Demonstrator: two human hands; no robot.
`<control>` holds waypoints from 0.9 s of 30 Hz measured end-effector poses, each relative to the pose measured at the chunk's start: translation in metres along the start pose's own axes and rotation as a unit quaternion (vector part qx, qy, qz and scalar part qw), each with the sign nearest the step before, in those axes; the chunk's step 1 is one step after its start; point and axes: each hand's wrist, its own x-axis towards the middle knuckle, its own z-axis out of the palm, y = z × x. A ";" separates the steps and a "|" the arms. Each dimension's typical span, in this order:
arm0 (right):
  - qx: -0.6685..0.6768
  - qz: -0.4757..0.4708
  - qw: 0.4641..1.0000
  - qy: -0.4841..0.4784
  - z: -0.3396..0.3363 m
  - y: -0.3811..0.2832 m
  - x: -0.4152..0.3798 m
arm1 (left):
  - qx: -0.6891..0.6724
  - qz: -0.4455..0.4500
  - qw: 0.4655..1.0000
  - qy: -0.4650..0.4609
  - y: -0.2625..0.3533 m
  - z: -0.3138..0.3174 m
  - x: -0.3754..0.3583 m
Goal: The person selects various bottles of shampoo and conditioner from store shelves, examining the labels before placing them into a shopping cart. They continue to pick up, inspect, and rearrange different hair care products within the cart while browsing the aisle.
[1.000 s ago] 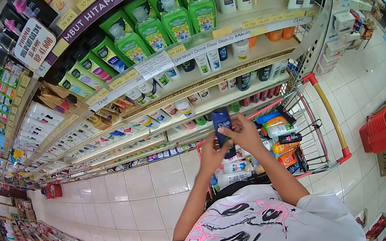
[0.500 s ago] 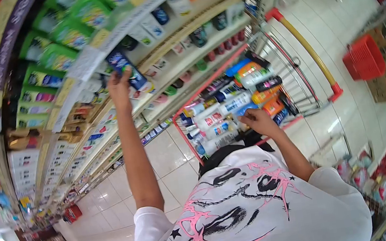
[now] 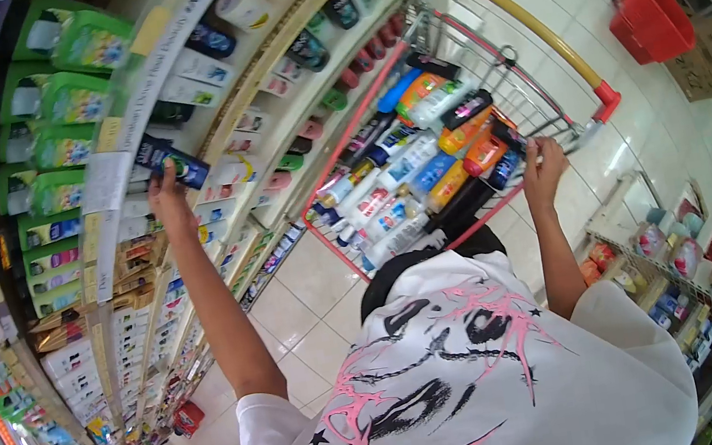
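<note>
My left hand (image 3: 171, 204) is closed on a dark blue bottle (image 3: 185, 167) at the edge of the shelf on the left. The bottle lies tilted, its lower end pointing right. My right hand (image 3: 543, 169) is raised at the right side of the shopping cart (image 3: 524, 188), its fingers bent near the cart's edge; whether they hold anything is too small to tell. Inside the cart lie several bottles, among them white ones (image 3: 372, 206), orange ones (image 3: 485, 151) and a blue one (image 3: 433, 171).
The shelf (image 3: 220, 141) carries green packs (image 3: 84, 95) and rows of bottles and tubes. The cart's yellow handle (image 3: 528, 17) crosses the upper right. A red basket (image 3: 653, 20) stands by cardboard boxes (image 3: 705, 60). Another rack (image 3: 705, 281) is at lower right.
My left hand has moved left and down in view with the blue bottle. My right hand has gone from above the bottles to the cart's right side. The view has shifted.
</note>
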 end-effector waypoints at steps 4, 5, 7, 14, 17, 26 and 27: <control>-0.093 -0.008 0.994 -0.062 0.028 0.008 -0.019 | 0.057 0.022 0.998 0.034 0.000 0.002 0.004; -0.096 -0.007 0.994 -0.056 0.029 0.006 -0.018 | 0.037 0.015 0.999 0.030 0.019 0.013 -0.008; -0.096 -0.006 0.994 -0.044 0.030 -0.001 -0.016 | -0.008 0.028 1.000 0.001 0.025 0.017 -0.005; -0.124 0.006 0.990 -0.064 0.025 -0.005 -0.013 | -0.080 0.054 0.994 -0.042 0.020 0.027 0.017; -0.123 0.005 0.990 -0.067 0.025 -0.006 -0.013 | -0.074 0.035 0.996 -0.042 0.029 0.034 0.018; -0.122 0.012 0.990 -0.072 0.026 -0.003 -0.014 | -0.097 0.053 0.992 -0.060 0.026 0.040 0.030; -0.123 0.013 0.990 -0.071 0.027 -0.004 -0.013 | -0.098 0.058 0.992 -0.057 0.025 0.040 0.031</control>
